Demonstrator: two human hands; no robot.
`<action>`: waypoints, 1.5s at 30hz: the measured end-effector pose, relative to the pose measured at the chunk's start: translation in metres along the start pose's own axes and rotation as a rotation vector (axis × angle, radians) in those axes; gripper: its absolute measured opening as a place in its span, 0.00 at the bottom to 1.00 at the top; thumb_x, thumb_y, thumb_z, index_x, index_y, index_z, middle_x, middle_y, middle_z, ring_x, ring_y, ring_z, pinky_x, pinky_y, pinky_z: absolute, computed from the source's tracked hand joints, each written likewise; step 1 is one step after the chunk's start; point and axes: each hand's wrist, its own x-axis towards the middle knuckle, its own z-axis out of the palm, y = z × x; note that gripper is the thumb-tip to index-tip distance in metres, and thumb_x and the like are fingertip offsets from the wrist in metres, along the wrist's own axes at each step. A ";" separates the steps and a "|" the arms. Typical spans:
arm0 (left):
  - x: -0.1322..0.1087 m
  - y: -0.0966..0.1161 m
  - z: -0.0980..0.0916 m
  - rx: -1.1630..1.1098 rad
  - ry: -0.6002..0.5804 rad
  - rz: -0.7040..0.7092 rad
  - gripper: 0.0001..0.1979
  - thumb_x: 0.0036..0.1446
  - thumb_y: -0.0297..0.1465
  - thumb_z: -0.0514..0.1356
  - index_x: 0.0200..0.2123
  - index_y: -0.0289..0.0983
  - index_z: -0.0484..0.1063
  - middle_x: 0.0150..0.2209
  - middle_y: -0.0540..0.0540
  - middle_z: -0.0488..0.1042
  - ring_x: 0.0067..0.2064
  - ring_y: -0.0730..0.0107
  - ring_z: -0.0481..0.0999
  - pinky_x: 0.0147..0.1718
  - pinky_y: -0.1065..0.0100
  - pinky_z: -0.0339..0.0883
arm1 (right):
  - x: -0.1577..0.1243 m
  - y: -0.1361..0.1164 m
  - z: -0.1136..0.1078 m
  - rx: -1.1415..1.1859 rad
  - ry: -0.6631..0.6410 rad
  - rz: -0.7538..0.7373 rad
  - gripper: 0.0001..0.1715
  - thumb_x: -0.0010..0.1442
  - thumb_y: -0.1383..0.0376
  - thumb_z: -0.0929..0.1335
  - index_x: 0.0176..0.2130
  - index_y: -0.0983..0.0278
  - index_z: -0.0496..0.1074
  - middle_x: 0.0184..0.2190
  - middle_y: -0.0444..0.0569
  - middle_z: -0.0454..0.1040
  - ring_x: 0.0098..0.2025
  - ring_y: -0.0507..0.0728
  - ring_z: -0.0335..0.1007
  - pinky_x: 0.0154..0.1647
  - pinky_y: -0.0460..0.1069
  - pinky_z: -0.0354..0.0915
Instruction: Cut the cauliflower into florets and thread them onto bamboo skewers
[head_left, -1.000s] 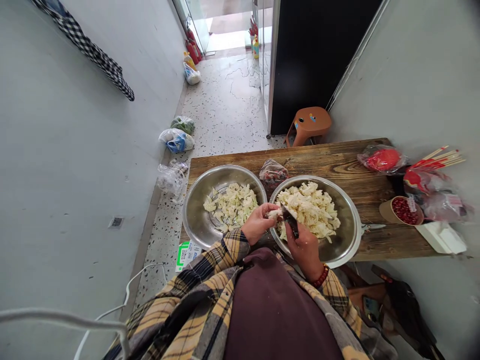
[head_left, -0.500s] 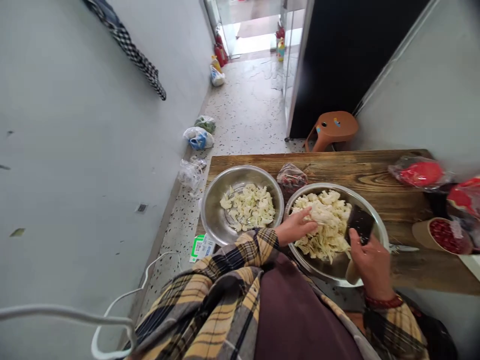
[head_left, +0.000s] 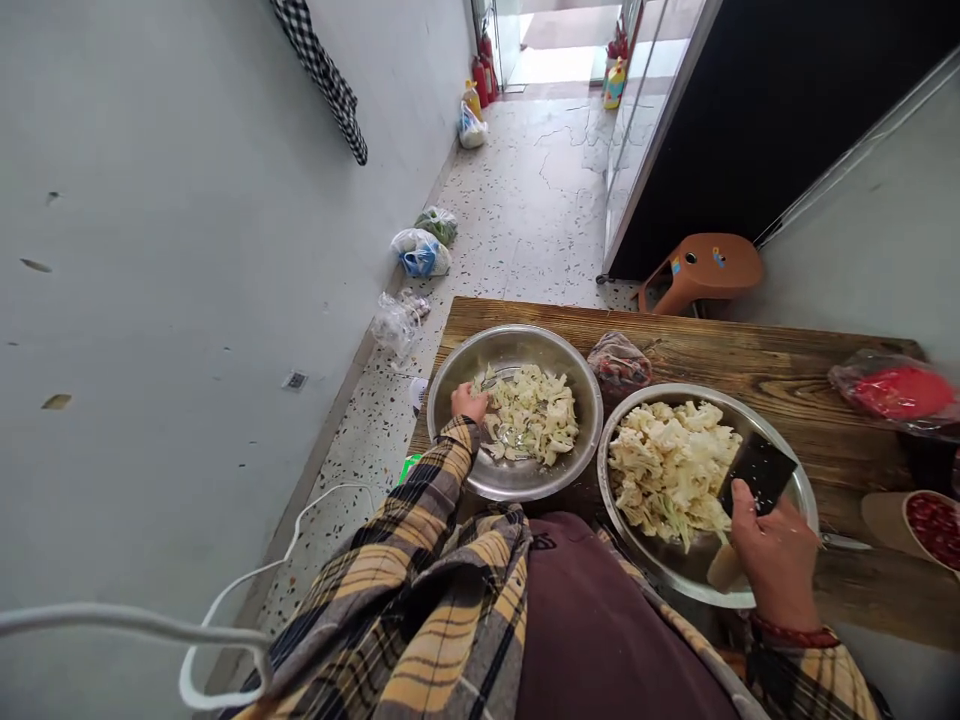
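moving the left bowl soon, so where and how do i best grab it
Probably by the rim of the left bowl, at its near and far edges, coming from above. The rim stands raised and both edges look free, while the right bowl sits close on its right and a plaid sleeve crosses its near left.

orange stool [head_left: 709,268] beyond table; knotted bags [head_left: 421,253] along left wall; checkered cloth [head_left: 322,75] hanging above.

Pale cauliflower pieces [head_left: 675,450] lie in two steel bowls [head_left: 525,343].
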 end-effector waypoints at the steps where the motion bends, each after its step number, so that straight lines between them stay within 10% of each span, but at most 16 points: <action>1: 0.008 -0.009 -0.004 0.022 0.034 -0.015 0.23 0.45 0.26 0.62 0.47 0.31 0.66 0.47 0.36 0.68 0.57 0.53 0.62 0.54 0.59 0.56 | 0.000 -0.006 -0.001 -0.016 -0.016 0.005 0.25 0.61 0.53 0.58 0.31 0.67 0.74 0.28 0.60 0.74 0.28 0.65 0.69 0.26 0.54 0.58; 10: 0.031 -0.034 0.019 -0.050 0.019 -0.012 0.29 0.36 0.24 0.65 0.47 0.32 0.67 0.53 0.36 0.60 0.56 0.52 0.61 0.55 0.61 0.55 | -0.019 -0.081 -0.003 0.169 -0.108 -0.062 0.30 0.62 0.48 0.58 0.41 0.69 0.74 0.33 0.60 0.76 0.36 0.64 0.73 0.34 0.53 0.65; 16: 0.039 -0.026 0.001 -0.325 -0.138 -0.072 0.20 0.40 0.24 0.60 0.42 0.33 0.70 0.33 0.45 0.71 0.35 0.66 0.71 0.34 0.67 0.66 | -0.024 -0.109 -0.001 0.396 -0.169 0.047 0.28 0.60 0.48 0.62 0.35 0.68 0.75 0.32 0.56 0.78 0.36 0.62 0.73 0.39 0.52 0.66; 27: -0.051 0.013 -0.045 -1.015 -0.811 -0.072 0.22 0.46 0.34 0.60 0.46 0.33 0.68 0.38 0.39 0.74 0.31 0.67 0.74 0.21 0.74 0.61 | -0.038 -0.155 0.033 1.085 -0.569 0.341 0.25 0.54 0.48 0.68 0.37 0.68 0.76 0.30 0.51 0.78 0.31 0.57 0.73 0.33 0.51 0.70; 33: -0.092 0.025 -0.040 -0.841 -0.778 0.048 0.24 0.37 0.31 0.70 0.40 0.36 0.67 0.28 0.52 0.69 0.24 0.80 0.66 0.19 0.78 0.55 | -0.047 -0.147 0.044 1.242 -0.792 0.444 0.24 0.49 0.49 0.72 0.36 0.66 0.74 0.32 0.50 0.78 0.28 0.56 0.73 0.27 0.50 0.71; 40: -0.113 0.039 -0.036 -0.347 -0.660 0.516 0.15 0.43 0.27 0.63 0.38 0.36 0.68 0.35 0.48 0.72 0.36 0.70 0.72 0.33 0.70 0.65 | -0.030 -0.149 0.022 0.816 -0.463 0.003 0.22 0.58 0.51 0.66 0.25 0.65 0.71 0.18 0.47 0.73 0.21 0.55 0.70 0.25 0.48 0.67; 45: -0.129 0.052 -0.034 -0.062 -0.503 0.817 0.21 0.42 0.24 0.60 0.43 0.36 0.67 0.43 0.43 0.71 0.45 0.61 0.70 0.47 0.60 0.64 | -0.016 -0.164 -0.001 0.674 -0.258 -0.481 0.13 0.64 0.62 0.62 0.41 0.65 0.73 0.36 0.54 0.78 0.40 0.60 0.75 0.40 0.51 0.70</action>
